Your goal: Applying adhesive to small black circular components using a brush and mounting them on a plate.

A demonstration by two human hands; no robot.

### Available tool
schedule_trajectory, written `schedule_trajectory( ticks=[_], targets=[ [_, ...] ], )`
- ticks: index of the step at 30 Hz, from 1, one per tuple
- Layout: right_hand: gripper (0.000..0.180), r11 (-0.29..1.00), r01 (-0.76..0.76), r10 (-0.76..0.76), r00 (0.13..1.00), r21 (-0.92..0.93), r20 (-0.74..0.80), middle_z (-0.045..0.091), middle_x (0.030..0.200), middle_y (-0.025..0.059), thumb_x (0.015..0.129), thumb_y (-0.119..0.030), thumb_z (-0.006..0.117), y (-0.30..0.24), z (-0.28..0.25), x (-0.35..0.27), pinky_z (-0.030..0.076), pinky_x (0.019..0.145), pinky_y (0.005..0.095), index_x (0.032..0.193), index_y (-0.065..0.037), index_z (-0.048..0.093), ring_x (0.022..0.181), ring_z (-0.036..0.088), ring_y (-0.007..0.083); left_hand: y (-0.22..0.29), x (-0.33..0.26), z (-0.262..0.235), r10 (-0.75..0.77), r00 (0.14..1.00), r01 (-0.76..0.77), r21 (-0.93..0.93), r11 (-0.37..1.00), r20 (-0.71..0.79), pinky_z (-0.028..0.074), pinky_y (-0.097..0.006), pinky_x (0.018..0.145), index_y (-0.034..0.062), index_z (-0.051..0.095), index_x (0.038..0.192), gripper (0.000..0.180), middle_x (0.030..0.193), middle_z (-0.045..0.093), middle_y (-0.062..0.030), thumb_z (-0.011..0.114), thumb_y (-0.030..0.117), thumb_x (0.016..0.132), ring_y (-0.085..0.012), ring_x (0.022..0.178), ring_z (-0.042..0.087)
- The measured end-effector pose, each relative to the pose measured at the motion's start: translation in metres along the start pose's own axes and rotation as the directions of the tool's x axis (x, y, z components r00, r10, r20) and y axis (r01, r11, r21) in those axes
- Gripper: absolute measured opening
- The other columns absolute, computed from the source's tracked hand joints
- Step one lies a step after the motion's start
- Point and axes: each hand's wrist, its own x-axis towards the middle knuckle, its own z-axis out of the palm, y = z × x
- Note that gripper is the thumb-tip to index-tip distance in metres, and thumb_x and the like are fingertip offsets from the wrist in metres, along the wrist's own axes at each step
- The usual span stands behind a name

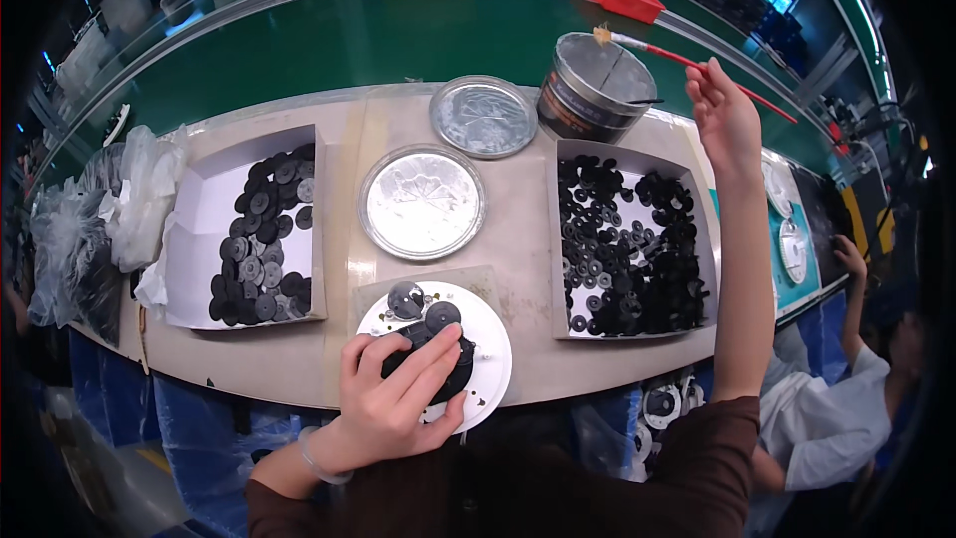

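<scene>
My right hand (725,120) is raised at the right and pinches the red handle of a paintbrush (657,52). The brush's pale bristles are over the rim of an open metal can (576,105), which has grey stuff smeared inside and a thin dark stick in it. My left hand (393,408) is closed over a black mechanical part (465,364) on a white round base (495,329), fingers on top and thumb at the side. Beside these fingertips sit a black gear (443,316) and a shiny round piece (405,300). Much of the part is hidden under my hand.
Left on the table is a white box (189,274) of dark discs; right, another box (705,239) of small black gears. Between them lie two round metal lids (422,201). Plastic bags (144,199) crowd the left edge. A co-worker's hand (851,257) shows far right.
</scene>
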Motion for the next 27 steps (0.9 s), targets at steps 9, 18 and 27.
schedule_trajectory(
  ticks=[9,18,27],
  targets=[
    [0.018,0.996,-0.014,-0.025,0.909,0.089,0.416,0.057,0.075,0.0091,0.088,-0.018,0.043,-0.02,0.01,-0.103,0.04,0.04,0.0149,0.087,-0.001,0.049,0.063,0.055,0.0109,-0.002,-0.001,0.003,0.012,1.0,-0.012,-0.015,1.0,-0.022,0.033,-0.031,0.074,0.0052,0.061,0.086,0.033,0.102,0.06,-0.0013,0.063,0.02,0.057,-0.02,0.078,0.045],
    [0.013,0.72,0.668,-0.314,0.555,-0.187,0.77,0.059,0.071,0.0146,0.069,0.004,0.057,0.008,0.011,-0.192,0.049,0.051,0.0303,0.082,0.002,0.053,0.059,0.059,0.0205,-0.004,-0.004,0.006,0.02,0.998,-0.022,-0.033,0.999,-0.064,0.034,-0.033,0.075,0.0055,0.062,0.085,0.03,0.099,0.06,-0.0008,0.064,0.021,0.059,-0.0187,0.08,0.046],
    [0.016,0.684,0.708,-0.289,0.481,-0.173,0.828,0.059,0.069,0.0122,0.069,0.001,0.06,0.02,0.02,-0.195,0.048,0.048,0.0279,0.083,-0.001,0.054,0.058,0.059,0.0231,-0.005,-0.005,0.004,0.014,0.998,-0.016,-0.028,0.999,-0.062,0.034,-0.034,0.074,0.0055,0.062,0.084,0.031,0.096,0.06,-0.0016,0.065,0.02,0.057,-0.0193,0.079,0.046]
  ],
)
